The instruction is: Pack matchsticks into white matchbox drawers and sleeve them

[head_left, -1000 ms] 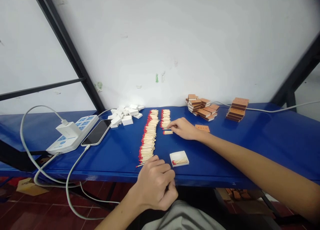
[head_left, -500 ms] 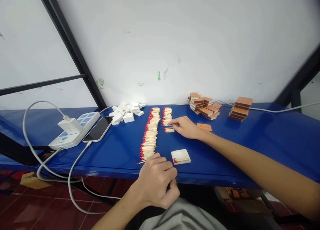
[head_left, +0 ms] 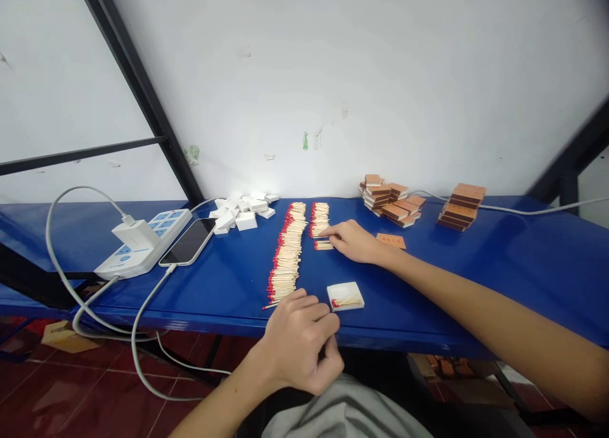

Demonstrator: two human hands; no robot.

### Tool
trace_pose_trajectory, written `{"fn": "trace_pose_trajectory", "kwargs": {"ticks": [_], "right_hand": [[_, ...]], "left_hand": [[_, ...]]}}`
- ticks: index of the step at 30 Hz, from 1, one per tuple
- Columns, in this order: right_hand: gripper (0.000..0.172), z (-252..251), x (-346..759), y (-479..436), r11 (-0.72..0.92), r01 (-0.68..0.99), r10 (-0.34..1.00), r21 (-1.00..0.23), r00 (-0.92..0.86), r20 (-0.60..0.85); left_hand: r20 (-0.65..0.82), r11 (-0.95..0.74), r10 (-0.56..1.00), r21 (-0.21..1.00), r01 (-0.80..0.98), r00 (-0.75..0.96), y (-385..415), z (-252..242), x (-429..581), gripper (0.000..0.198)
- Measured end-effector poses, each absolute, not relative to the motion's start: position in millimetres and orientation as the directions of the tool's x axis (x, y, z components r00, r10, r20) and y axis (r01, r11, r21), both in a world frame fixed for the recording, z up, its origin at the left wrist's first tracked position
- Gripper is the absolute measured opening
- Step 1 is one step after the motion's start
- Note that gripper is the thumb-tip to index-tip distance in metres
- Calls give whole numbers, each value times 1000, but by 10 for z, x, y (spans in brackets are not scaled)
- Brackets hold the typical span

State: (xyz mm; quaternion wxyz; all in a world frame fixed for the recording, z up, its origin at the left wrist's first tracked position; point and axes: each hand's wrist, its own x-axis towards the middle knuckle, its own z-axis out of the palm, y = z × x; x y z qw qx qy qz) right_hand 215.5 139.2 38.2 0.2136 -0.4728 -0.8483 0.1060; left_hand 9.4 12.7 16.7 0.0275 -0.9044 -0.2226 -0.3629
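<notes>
My right hand (head_left: 354, 240) lies over the shorter row of red-tipped matches (head_left: 320, 218). Its index finger stretches out onto the near end of that row, with the thumb just below and the other fingers curled. A small group of matches (head_left: 324, 245) lies apart, close under the fingertips. At the front edge of the table, my left hand (head_left: 304, 343) rests as a loose fist beside the near end of a longer row of matches (head_left: 287, 254); no object shows in it. To its right sits an open white matchbox tray (head_left: 346, 287) with a few matches inside.
White matchbox trays (head_left: 246, 220) are heaped at the back left. Brown matchboxes (head_left: 392, 200) form a pile, with a leaning stack (head_left: 462, 206) further right and a flat orange sleeve (head_left: 391, 240) nearer. A phone (head_left: 188, 243) and a power strip (head_left: 128, 264) with cables occupy the left.
The view has shifted slightly. My right index finger has straightened a little over the row's near end. My left fist stays in place.
</notes>
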Motion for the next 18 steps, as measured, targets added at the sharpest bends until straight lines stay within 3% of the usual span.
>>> {"fn": "trace_pose_trajectory", "kwargs": {"ticks": [12, 18], "right_hand": [[39, 408, 2148, 1357, 510, 766, 860, -391, -437, 265], [36, 402, 2151, 1356, 507, 770, 861, -388, -431, 271]], "left_hand": [[712, -906, 313, 24, 424, 628, 145, 138, 122, 17], [695, -917, 310, 39, 396, 648, 154, 144, 98, 16]]}}
